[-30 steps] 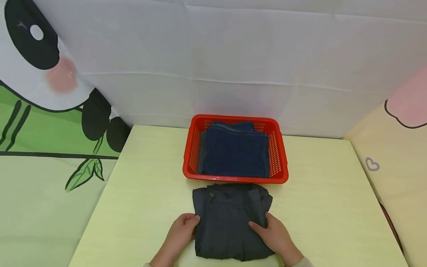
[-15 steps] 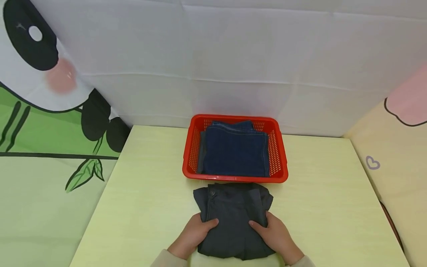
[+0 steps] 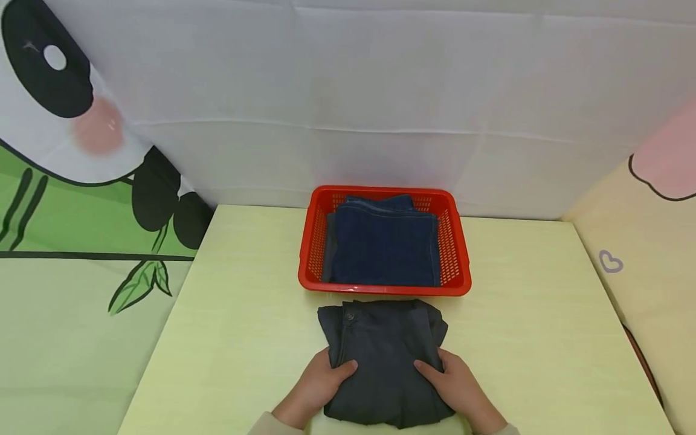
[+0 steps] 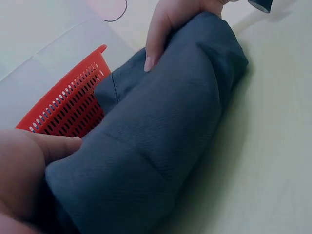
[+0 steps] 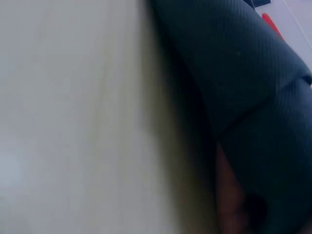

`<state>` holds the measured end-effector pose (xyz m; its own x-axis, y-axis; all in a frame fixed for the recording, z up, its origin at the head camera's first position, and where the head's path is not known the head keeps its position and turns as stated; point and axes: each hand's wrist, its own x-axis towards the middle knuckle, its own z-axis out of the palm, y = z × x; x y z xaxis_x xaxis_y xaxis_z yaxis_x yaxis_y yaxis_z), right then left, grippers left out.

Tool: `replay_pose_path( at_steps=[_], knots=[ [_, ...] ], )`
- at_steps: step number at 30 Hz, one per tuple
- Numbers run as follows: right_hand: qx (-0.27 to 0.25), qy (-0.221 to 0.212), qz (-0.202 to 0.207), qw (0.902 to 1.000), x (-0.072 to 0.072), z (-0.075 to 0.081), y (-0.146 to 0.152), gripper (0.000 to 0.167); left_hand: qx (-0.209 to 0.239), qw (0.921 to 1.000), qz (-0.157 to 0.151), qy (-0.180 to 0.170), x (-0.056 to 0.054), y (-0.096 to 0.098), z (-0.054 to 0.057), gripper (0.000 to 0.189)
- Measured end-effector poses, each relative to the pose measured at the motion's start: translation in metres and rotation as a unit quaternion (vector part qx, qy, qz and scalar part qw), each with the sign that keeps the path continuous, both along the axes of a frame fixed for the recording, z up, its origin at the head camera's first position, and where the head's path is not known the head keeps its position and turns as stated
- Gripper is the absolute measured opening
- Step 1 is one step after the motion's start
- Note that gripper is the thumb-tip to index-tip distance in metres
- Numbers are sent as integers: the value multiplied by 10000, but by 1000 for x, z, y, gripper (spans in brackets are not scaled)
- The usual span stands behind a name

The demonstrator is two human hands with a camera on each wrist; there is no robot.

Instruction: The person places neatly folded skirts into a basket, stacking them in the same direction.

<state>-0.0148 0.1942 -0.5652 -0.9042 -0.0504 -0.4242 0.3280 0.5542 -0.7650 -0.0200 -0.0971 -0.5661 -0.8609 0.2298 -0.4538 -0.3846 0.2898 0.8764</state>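
Observation:
Folded dark grey trousers (image 3: 388, 374) with a button near the top left lie in front of the basket in the head view. My left hand (image 3: 318, 383) grips their left side, thumb on top and fingers hidden beneath. On the right side my right hand (image 3: 459, 386) grips them the same way. In the left wrist view the near edge of the trousers (image 4: 146, 131) is a thick rounded fold standing off the table at its lower side. The right wrist view shows fingers (image 5: 229, 195) tucked under the cloth.
Just behind the trousers stands a red perforated plastic basket (image 3: 386, 290) holding folded blue jeans (image 3: 386, 248) and a greyer folded garment (image 3: 328, 251). The pale yellow table (image 3: 234, 314) meets a white cloth wall (image 3: 380, 90) at the back.
My left hand has shifted from the trousers' left edge inward, its thumb now lying on top. The right hand keeps its grip. The trousers have moved very slightly right.

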Motion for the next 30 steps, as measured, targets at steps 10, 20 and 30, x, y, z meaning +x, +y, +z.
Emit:
replay_pose_path(
  at_steps=[10, 20, 30],
  knots=[
    [-640, -336, -141, 9973, 9, 24, 1, 50, 16, 9998, -76, -180, 7, -4, 36, 66],
    [-1669, -512, -141, 9845, 3, 81, 11, 54, 1375, 9901, -143, -228, 4, -7, 91, 57],
    [-1997, 448, 440, 9778, -27, 122, 18, 49, 1613, 9845, -394, 571, -24, -8, 127, 55]
  ],
)
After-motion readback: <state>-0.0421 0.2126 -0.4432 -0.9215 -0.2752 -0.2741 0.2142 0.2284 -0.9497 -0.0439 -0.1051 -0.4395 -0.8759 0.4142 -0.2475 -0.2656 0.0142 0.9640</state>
